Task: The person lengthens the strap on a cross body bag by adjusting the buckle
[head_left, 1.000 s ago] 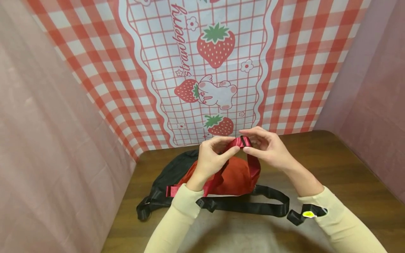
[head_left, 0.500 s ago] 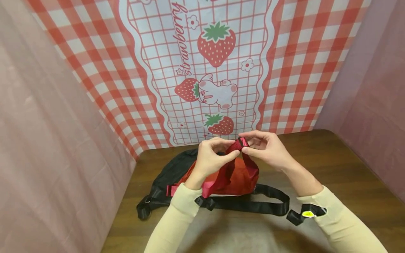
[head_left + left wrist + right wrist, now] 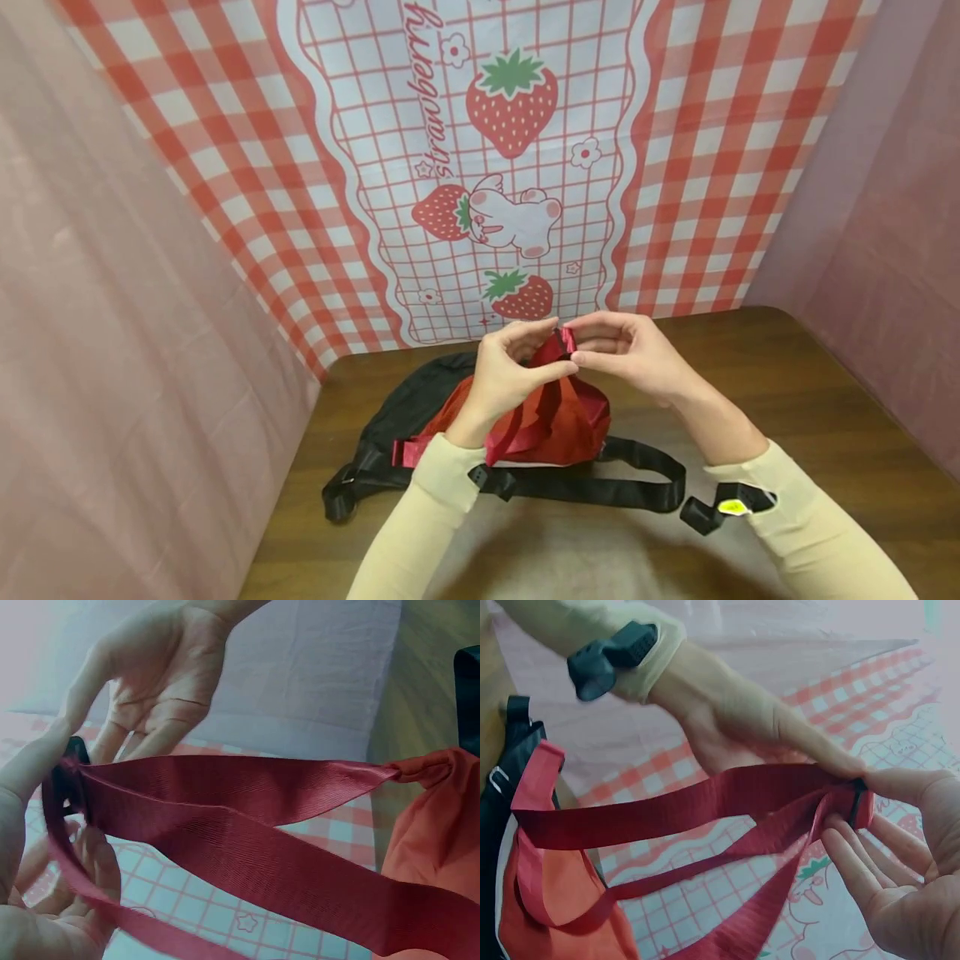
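A crimson webbing strap (image 3: 225,810) rises from a red-and-black bag (image 3: 577,425) lying on the table. A black strap slider (image 3: 858,802) sits on the raised strap, which loops through it. My left hand (image 3: 510,375) pinches the strap at the slider between thumb and fingers. Facing it, my right hand (image 3: 637,354) pinches the short strap loop on the slider's other side, thumb nearest and fingers behind. Both thumb tips nearly meet in the head view. In the right wrist view, several strap lengths hang between the slider and the bag.
Black straps (image 3: 585,490) trail in front of the bag on the wooden table (image 3: 810,392). A strawberry-print checked cloth (image 3: 517,175) hangs behind, with a pink curtain (image 3: 150,292) on the left. Both wrists wear black camera mounts.
The slider and its strap loop have shifted slightly left and turned edge-on to the head camera. My right hand has moved a little left, closer to my left hand.
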Action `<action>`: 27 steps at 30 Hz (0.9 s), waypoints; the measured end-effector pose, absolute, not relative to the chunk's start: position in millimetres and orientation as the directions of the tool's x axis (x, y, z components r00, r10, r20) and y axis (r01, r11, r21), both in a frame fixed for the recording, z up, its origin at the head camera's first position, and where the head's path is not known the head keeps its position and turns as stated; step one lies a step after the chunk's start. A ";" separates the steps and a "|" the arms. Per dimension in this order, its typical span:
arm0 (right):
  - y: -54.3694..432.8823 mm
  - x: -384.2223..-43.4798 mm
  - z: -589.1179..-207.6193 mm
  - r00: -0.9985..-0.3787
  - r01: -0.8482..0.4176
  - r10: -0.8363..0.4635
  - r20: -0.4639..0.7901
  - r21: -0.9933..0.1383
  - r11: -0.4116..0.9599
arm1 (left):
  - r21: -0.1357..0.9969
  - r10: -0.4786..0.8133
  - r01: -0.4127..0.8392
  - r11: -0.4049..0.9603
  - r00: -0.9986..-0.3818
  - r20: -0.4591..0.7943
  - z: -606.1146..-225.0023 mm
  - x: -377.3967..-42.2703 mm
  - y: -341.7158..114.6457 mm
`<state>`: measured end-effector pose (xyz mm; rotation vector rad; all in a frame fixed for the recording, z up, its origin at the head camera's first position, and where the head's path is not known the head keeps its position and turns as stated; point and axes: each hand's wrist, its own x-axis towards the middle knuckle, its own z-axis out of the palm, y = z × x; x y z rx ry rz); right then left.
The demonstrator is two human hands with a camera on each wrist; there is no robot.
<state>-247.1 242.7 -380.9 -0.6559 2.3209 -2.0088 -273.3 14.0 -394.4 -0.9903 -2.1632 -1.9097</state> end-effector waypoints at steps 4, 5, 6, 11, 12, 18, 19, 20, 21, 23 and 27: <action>242.0 -247.6 -381.5 -0.918 -0.306 -0.290 0.271 -0.949 0.080 | 0.867 0.376 0.496 -0.047 -0.795 0.475 -397.9 -273.6 19.5; 241.8 -247.5 -382.1 -0.918 -0.314 -0.277 0.284 -0.947 0.072 | 0.872 0.374 0.487 -0.057 -0.799 0.471 -398.4 -273.4 20.3; 241.3 -247.6 -382.7 -0.918 -0.323 -0.262 0.299 -0.945 0.051 | 0.875 0.375 0.480 -0.067 -0.801 0.468 -398.6 -273.4 21.0; 239.2 -247.7 -385.5 -0.897 -0.398 -0.178 0.404 -0.915 -0.070 | 0.864 0.379 0.501 -0.046 -0.792 0.479 -398.7 -274.6 21.7; 238.8 -248.0 -385.8 -0.892 -0.407 -0.172 0.417 -0.909 -0.093 | 0.862 0.381 0.505 -0.041 -0.790 0.480 -399.0 -275.0 21.6; 236.9 -251.1 -388.9 -0.881 -0.441 -0.197 0.431 -0.897 0.013 | 0.866 0.456 0.499 -0.032 -0.763 0.457 -402.9 -276.5 24.0; 236.5 -252.1 -389.1 -0.880 -0.450 -0.197 0.432 -0.891 0.057 | 0.864 0.467 0.503 -0.028 -0.757 0.456 -403.7 -276.6 24.6; 236.1 -253.0 -388.8 -0.879 -0.459 -0.193 0.436 -0.883 0.099 | 0.860 0.475 0.509 -0.022 -0.752 0.458 -404.5 -276.7 24.9; 235.9 -254.0 -388.6 -0.878 -0.467 -0.186 0.441 -0.874 0.135 | 0.857 0.479 0.515 -0.014 -0.749 0.458 -405.4 -276.8 25.1; 235.6 -254.8 -388.3 -0.878 -0.473 -0.160 0.450 -0.866 0.160 | 0.857 0.474 0.516 -0.003 -0.753 0.456 -406.3 -276.5 25.1; 234.9 -254.6 -388.6 -0.879 -0.476 -0.106 0.466 -0.871 0.123 | 0.863 0.455 0.506 0.000 -0.768 0.450 -408.2 -276.8 23.9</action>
